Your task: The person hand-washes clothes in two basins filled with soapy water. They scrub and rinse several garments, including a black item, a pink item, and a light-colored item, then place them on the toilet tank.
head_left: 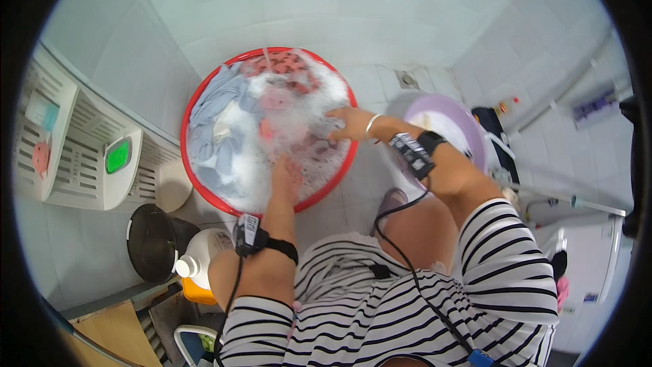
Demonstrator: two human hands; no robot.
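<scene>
A large red-rimmed basin (pixel 185 137) on the floor holds soapy water and soaking laundry. Light-blue cloth (pixel 221 92) lies along its left side. A reddish cloth with dark spots (pixel 288 62) is at the far side, and thick white suds (pixel 331 85) cover much of the rest. My left hand (pixel 285 171) reaches into the foam near the basin's near middle; its fingertips are hidden under suds. Over the right rim comes my right hand (pixel 350 124), its thumb and fingers parted at the surface of the foam, with no held cloth visible. A thin stream of water (pixel 267 60) falls into the far side.
To the right stands a light-purple basin (pixel 481 137) with whitish contents. White wall racks (pixel 85 136) hang at the left, holding a green soap dish (pixel 118 155). Below them are a dark bucket (pixel 151 245) and a white jug (pixel 202 256). A floor drain (pixel 407 80) lies near the back wall.
</scene>
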